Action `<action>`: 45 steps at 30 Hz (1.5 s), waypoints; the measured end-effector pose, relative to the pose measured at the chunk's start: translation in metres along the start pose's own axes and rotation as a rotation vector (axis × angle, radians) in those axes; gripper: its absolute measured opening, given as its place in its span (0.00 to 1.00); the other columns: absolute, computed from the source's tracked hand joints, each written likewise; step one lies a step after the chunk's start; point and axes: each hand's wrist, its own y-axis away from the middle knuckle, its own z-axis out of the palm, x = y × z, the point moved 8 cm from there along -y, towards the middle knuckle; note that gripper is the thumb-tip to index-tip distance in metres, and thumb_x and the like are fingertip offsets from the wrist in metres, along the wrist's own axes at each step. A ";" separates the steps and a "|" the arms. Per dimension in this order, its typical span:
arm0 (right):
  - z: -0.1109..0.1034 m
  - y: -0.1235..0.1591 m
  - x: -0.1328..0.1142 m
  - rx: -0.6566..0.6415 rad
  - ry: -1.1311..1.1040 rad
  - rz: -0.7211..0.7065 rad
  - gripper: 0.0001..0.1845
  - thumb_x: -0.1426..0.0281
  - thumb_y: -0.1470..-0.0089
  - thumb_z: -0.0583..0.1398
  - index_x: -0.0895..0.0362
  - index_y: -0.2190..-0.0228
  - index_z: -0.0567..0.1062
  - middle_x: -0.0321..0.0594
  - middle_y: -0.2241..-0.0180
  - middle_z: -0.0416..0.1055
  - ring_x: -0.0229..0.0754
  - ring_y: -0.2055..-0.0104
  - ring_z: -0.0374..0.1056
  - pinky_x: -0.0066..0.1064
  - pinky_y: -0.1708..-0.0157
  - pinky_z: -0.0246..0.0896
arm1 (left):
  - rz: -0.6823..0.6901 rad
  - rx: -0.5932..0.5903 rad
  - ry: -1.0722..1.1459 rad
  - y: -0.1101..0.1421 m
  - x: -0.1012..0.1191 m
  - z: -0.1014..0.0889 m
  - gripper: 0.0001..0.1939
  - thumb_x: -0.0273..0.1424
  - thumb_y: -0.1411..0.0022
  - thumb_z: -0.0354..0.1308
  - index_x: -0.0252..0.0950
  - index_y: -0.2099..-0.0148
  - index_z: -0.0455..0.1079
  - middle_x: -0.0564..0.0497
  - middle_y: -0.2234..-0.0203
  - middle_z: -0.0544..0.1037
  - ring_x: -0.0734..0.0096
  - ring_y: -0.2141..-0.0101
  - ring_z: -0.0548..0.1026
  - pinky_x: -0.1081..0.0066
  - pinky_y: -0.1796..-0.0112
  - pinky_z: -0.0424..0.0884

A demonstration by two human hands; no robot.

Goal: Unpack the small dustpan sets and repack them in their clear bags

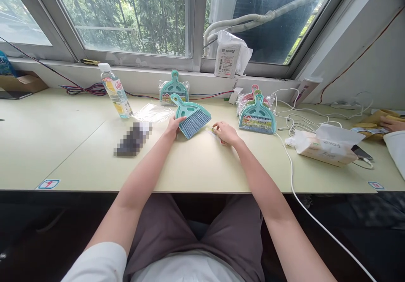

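My left hand (172, 127) grips the left edge of a teal dustpan and brush set (191, 119), its thumb over the rim. The set lies tilted above the tabletop, with grey-blue bristles pointing down and to the right. My right hand (225, 133) is beside it, fingers closed on a small printed label (214, 133) that is mostly hidden under the fingers. A crumpled clear plastic wrapper (155, 112) lies behind my left hand. Farther back, another wrapped teal dustpan set (174, 88) leans against the wall.
Several wrapped dustpan sets (257, 115) stand at the right. A drink bottle (115, 91) and a blurred dark object (132, 140) are on the left. A tissue pack (327, 145), white cables (297, 121) and another person's hand (393, 123) are on the right.
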 end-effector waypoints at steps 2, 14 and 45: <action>-0.002 0.001 -0.001 -0.037 -0.028 0.036 0.15 0.65 0.42 0.53 0.52 0.55 0.74 0.40 0.59 0.75 0.43 0.56 0.67 0.33 0.58 0.59 | -0.004 0.000 0.011 -0.001 -0.002 0.001 0.19 0.30 0.54 0.66 0.36 0.57 0.69 0.47 0.63 0.77 0.66 0.65 0.77 0.67 0.64 0.75; 0.006 0.001 -0.013 -0.237 -0.347 -0.204 0.21 0.65 0.58 0.68 0.53 0.59 0.78 0.40 0.57 0.71 0.38 0.60 0.66 0.28 0.59 0.61 | -0.026 -0.004 -0.032 -0.003 -0.007 0.003 0.17 0.31 0.52 0.65 0.37 0.58 0.69 0.47 0.65 0.77 0.66 0.66 0.77 0.66 0.65 0.74; -0.028 0.002 0.012 0.358 -0.213 0.184 0.13 0.57 0.47 0.59 0.52 0.65 0.75 0.39 0.64 0.75 0.43 0.63 0.69 0.32 0.63 0.59 | -0.015 -0.478 -0.167 0.036 -0.004 0.062 0.29 0.26 0.61 0.69 0.34 0.53 0.68 0.44 0.59 0.77 0.59 0.60 0.77 0.63 0.60 0.74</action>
